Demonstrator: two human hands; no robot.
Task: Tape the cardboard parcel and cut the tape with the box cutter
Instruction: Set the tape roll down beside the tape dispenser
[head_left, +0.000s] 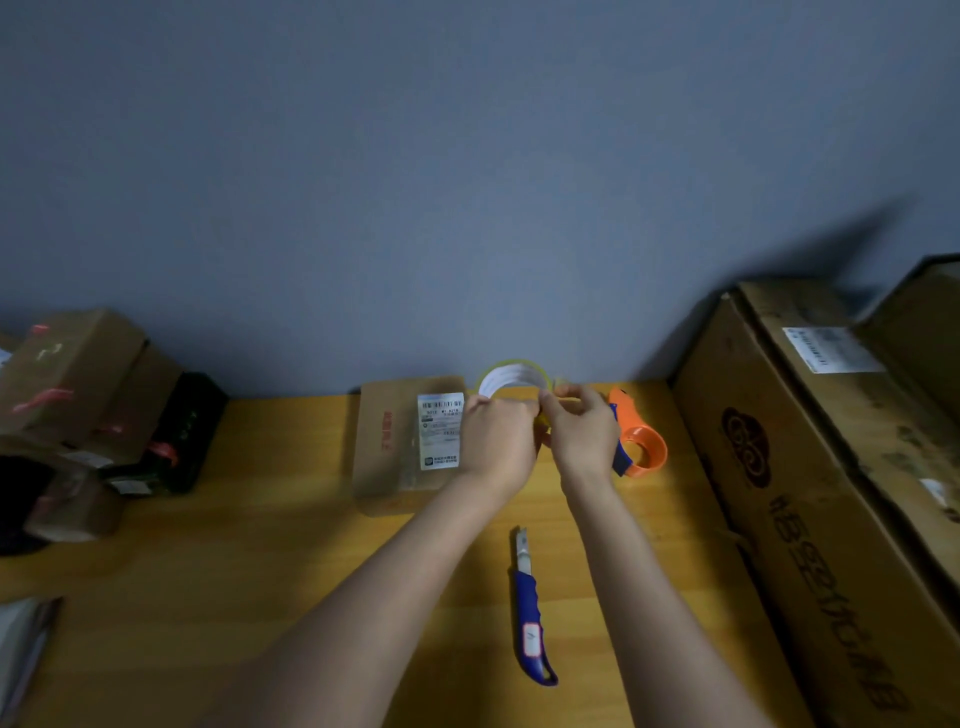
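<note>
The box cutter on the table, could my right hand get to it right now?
Probably yes. The box cutter lies in the open on the table, just inside the right forearm, nothing over it. But the right hand would first have to let go of the tape roll.

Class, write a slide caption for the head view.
Both hands hold a tape roll beside the parcel; box cutter lies unused.

Both bare forearms extend forward from the lower edge of the view and converge toward the centre. The left hand (500, 441) is seen from the back, wrist straight, its fingers (480, 408) curled forward and closed in a grip. The right hand (584, 434) sits just beside it, nearly touching, also back-up, with its thumb and fingers (558, 402) pinched together toward the left hand. Both wrists are held level, above the desk (291, 519).
</note>
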